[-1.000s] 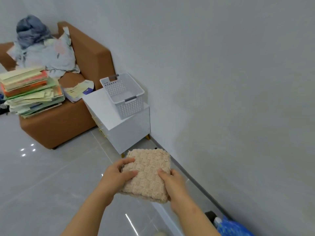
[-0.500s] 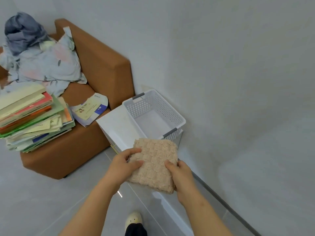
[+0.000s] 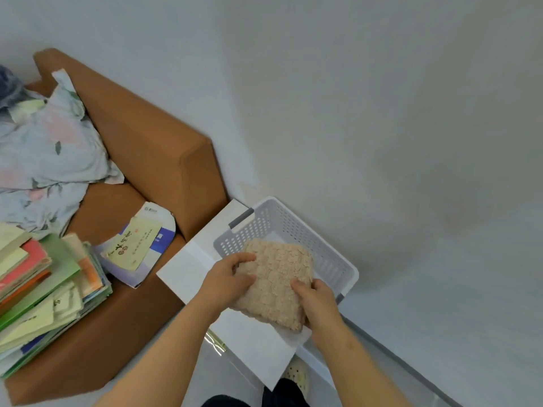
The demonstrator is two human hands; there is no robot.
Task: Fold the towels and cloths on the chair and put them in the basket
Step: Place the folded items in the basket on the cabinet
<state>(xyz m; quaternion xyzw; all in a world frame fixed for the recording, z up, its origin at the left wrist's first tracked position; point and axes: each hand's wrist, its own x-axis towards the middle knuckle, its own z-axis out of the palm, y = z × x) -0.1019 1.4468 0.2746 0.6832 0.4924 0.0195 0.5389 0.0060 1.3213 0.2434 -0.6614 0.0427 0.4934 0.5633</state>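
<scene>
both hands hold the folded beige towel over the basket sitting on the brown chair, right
No: the head view shows the basket on the white cabinet beside the brown chair, not on it. Left hand and right hand do hold the folded beige towel over it.

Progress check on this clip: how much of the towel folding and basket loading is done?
Done: the beige towel is folded into a compact square. In hand: left hand and right hand hold it by its sides over the white basket, not yet released. Left: the floral cloth and a grey-blue cloth lie crumpled on the chair, unfolded.
</scene>
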